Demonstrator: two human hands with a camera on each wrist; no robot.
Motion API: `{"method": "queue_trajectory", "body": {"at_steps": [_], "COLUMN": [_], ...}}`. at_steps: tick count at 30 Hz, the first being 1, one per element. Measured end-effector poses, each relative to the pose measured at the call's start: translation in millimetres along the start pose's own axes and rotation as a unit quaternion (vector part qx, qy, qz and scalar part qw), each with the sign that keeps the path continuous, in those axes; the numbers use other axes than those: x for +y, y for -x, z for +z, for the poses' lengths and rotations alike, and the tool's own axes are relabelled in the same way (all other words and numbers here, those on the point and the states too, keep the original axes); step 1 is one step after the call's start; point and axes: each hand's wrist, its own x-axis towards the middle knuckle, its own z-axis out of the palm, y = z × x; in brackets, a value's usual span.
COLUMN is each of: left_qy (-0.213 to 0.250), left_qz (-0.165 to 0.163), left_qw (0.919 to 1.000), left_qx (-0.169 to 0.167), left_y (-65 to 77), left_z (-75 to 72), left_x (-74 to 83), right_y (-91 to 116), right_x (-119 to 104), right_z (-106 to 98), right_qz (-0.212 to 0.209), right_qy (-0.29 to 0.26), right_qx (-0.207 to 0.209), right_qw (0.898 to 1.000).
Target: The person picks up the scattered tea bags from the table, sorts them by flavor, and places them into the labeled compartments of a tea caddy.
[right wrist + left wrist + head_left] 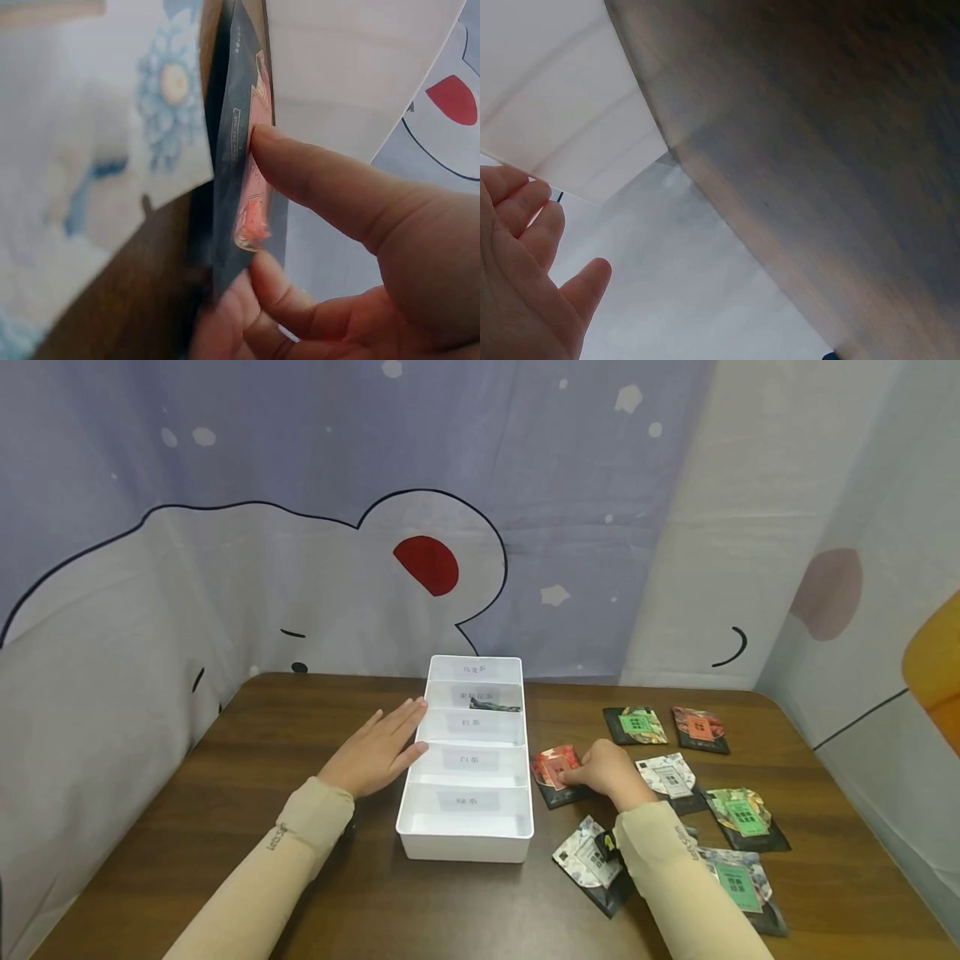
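A long white divided box point(465, 849) stands on the table, with a paper label in each compartment. My left hand point(378, 750) lies along the box's left side, fingers straight, fingertips at the rim; the left wrist view shows those fingers point(544, 232) against the wall. Right of the box, my right hand point(611, 772) pinches a red-and-black tea sachet point(551, 763). In the right wrist view the thumb presses the face of the sachet point(256, 172), with fingers at its lower edge. One dark sachet point(495, 705) lies in the second compartment from the back.
Around my right arm lie several sachets: a green one point(636, 725) and a red one point(701, 728) at the back, white ones point(671, 777) point(588, 853), and green-labelled ones point(744, 817) point(738, 885). A patterned curtain point(337, 593) hangs behind the table.
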Motion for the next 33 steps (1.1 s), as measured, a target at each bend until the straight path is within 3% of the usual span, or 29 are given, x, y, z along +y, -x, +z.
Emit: {"method": "queue_trajectory", "body": {"at_steps": [7,13,20,26,33], "left_qy": [0.000,0.001,-0.004,-0.002,0.001], "left_qz": [0.000,0.001,0.002,0.000,0.000], "left_qw": [1.0000,1.0000,1.0000,1.0000,1.0000], "left_qx": [0.000,-0.001,0.001,0.001,0.000], "left_y": [-0.7,-0.5,-0.5,-0.2,0.2], "left_z": [0.0,0.7,0.9,-0.3,-1.4], "left_x": [-0.2,0.2,-0.1,0.8,1.3], "right_y": [-2,-3,-2,0,1], "right_x": [1,4,5,5,4], "right_z": [-2,-1,-1,-5,-10], "right_qz": [0.003,-0.005,-0.010,-0.021,-0.003], "right_qy": [-0.026,-0.080,-0.157,-0.208,-0.265], "right_qx": [0.005,-0.009,-0.033,-0.011,0.004], "right_qw": [1.000,0.997,0.987,0.978,0.964]}}
